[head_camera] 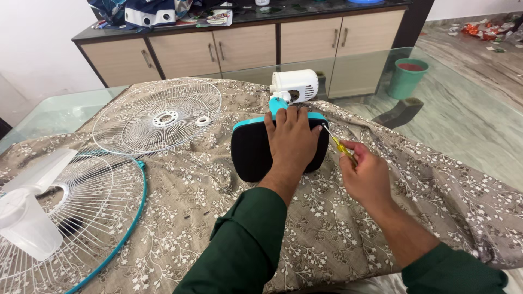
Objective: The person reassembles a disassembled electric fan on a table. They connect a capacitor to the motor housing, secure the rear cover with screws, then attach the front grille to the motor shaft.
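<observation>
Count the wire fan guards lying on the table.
2. One white guard lies flat at the far left of the cloth; a second guard with a teal rim lies nearer, at the left edge, partly cut off by the picture. None seem hidden.

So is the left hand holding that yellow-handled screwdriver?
No, the left hand lies flat on the black fan base; the right hand holds the yellow-handled screwdriver.

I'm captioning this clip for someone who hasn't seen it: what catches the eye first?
At centre, the left hand presses flat on a black fan base with a teal rim, while the right hand aims a yellow-handled screwdriver at its edge. Two white wire fan grilles lie to the left on the floral cloth.
</observation>
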